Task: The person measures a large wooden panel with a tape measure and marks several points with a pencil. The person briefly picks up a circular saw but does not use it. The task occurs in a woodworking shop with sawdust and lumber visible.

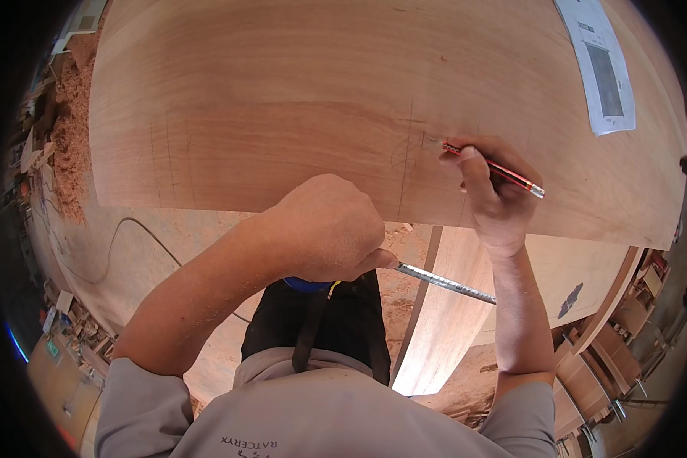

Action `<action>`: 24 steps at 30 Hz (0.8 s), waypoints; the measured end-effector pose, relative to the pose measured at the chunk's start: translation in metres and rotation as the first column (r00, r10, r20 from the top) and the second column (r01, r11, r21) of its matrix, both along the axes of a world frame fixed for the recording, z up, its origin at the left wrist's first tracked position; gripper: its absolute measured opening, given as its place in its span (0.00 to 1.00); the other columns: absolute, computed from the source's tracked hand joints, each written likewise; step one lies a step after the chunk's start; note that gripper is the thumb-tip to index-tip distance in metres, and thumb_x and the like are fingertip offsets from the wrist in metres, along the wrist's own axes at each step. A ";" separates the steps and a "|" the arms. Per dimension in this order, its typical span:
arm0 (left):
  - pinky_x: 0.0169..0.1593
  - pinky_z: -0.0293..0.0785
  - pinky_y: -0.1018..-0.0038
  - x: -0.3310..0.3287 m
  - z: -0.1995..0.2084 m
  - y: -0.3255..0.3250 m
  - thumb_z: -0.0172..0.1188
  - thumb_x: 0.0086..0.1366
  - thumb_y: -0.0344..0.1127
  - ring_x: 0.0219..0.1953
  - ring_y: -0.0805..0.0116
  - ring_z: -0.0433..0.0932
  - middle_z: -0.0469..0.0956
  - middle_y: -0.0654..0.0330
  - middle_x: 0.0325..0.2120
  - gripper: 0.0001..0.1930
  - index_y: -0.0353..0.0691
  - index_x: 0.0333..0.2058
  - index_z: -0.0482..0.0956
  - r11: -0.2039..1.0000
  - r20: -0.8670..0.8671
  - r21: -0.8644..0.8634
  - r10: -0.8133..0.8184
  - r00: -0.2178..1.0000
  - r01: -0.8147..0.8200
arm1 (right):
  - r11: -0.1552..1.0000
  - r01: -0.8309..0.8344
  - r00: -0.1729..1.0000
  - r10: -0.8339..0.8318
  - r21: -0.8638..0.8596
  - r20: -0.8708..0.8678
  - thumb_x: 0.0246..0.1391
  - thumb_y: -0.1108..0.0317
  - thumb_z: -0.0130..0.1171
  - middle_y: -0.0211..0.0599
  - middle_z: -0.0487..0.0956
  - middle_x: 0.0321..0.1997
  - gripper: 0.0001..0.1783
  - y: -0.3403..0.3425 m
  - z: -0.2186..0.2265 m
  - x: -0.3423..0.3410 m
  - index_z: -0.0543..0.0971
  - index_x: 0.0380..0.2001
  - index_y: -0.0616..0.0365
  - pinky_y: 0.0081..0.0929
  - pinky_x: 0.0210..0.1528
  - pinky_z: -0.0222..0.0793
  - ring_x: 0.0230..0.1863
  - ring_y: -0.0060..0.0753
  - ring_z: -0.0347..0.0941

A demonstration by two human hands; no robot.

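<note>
The person leans over a big wood board (282, 99) that lies flat & fills most of the view from the head cam. The right hand (496, 191) is closed on a red pencil (496, 169), pinched near the front w/ thumb and fingers, tip down on the board right by some thin pencil lines (406, 153). The left hand (332, 229) is shut in a fist round a tape measure; only a bit of its blue case (307, 285) peeks out under the hand. The metal tape blade (444, 282) runs out of that fist toward the right, passing below the board's near edge to the right forearm. The pencil looks light & stiff, easy to snap if pushed hard, so a grip close to the tip is prob best for neat marks. The blade looks thin and springy w/ sharp edges; it would bend or flick back, so hold the case, not the blade. The board looks heavy and stiff, smooth on top; it would take both hands on its edges to move it. A white paper sheet (599, 65) lies on the board's far right corner. Sawdust (72, 137) is piled on the floor at left, a thin cable (137, 229) curls there too.
</note>
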State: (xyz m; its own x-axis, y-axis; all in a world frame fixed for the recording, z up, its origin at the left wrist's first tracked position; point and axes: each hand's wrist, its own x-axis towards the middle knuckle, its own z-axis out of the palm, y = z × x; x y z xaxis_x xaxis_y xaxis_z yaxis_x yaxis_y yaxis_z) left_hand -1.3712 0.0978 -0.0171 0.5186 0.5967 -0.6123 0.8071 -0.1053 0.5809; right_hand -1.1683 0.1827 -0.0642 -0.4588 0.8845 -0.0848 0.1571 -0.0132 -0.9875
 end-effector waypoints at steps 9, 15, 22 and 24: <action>0.29 0.71 0.60 -0.001 0.001 0.001 0.60 0.69 0.55 0.20 0.50 0.77 0.75 0.51 0.13 0.27 0.41 0.16 0.83 1.000 0.004 0.014 0.001 1.000 -0.001 | 0.999 -0.023 1.000 0.022 0.037 0.013 0.64 0.79 0.61 0.37 0.86 0.35 0.05 0.003 -0.002 -0.004 0.84 0.40 0.67 0.16 0.37 0.75 0.37 0.21 0.83; 0.29 0.71 0.60 -0.001 -0.002 0.002 0.59 0.69 0.55 0.19 0.50 0.77 0.76 0.51 0.13 0.28 0.42 0.16 0.83 1.000 0.016 -0.001 -0.003 1.000 0.003 | 0.998 0.056 0.998 -0.056 0.028 0.029 0.63 0.79 0.61 0.36 0.86 0.35 0.06 0.000 -0.004 -0.001 0.85 0.41 0.66 0.15 0.34 0.74 0.36 0.20 0.82; 0.29 0.71 0.60 -0.001 -0.001 -0.002 0.58 0.70 0.56 0.20 0.50 0.77 0.75 0.52 0.13 0.28 0.41 0.17 0.83 0.999 0.009 0.033 -0.017 1.000 0.017 | 0.997 0.070 0.990 -0.072 -0.014 -0.123 0.65 0.77 0.59 0.37 0.86 0.34 0.07 0.002 -0.004 0.006 0.84 0.42 0.65 0.14 0.24 0.69 0.27 0.14 0.76; 0.30 0.72 0.59 0.001 0.003 -0.006 0.57 0.70 0.56 0.21 0.50 0.78 0.76 0.52 0.14 0.28 0.41 0.18 0.84 0.999 -0.028 0.030 -0.011 1.000 0.012 | 0.995 0.085 0.975 -0.095 -0.059 -0.199 0.66 0.76 0.57 0.36 0.85 0.34 0.07 0.004 -0.006 0.009 0.84 0.42 0.64 0.14 0.22 0.67 0.25 0.13 0.73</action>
State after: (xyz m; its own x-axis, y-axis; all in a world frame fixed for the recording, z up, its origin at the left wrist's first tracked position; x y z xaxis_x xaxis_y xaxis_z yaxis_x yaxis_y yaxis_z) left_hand -1.3699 0.0918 -0.0143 0.5088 0.6091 -0.6084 0.8213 -0.1317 0.5550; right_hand -1.1589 0.1866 -0.0705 -0.3894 0.9200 -0.0437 -0.0491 -0.0681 -0.9965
